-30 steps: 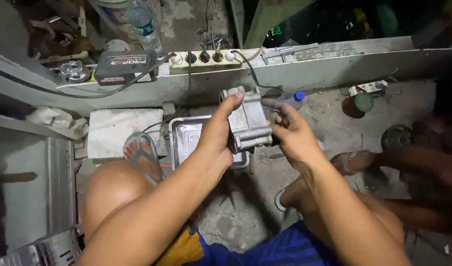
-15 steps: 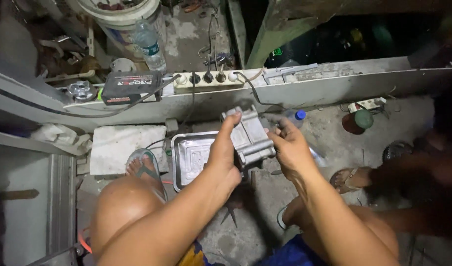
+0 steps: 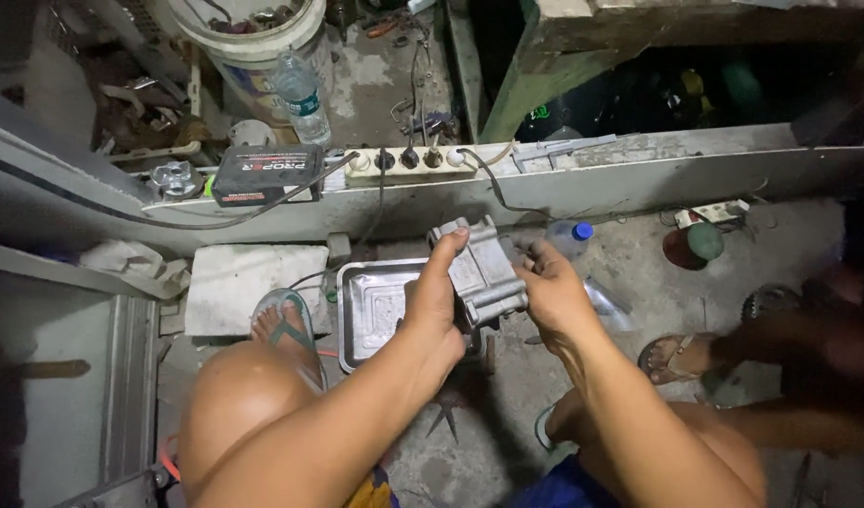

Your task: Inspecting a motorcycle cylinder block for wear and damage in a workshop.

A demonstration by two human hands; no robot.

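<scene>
concrete ledge (image 3: 639, 179) sliding lower in view than a second ago, as the head tilts | steel tray (image 3: 376, 306) sitting on the floor under the hands | grey metal housing (image 3: 479, 268) being held above the tray, hold unchanged | left hand (image 3: 437, 306) gripping its near side, thumb up | right hand (image 3: 550, 292) clasping its right edge

The metal casting (image 3: 479, 271) is dull silver-grey, and so is the shiny steel tray (image 3: 376, 306) under it. The plastic bottle (image 3: 571, 235) on the floor is clear with a blue cap. The flip-flop (image 3: 283, 325) has teal straps. The power strip (image 3: 408, 162) is cream with black plugs. The bucket (image 3: 253, 47) is white, the shorts (image 3: 568, 480) blue.
</scene>
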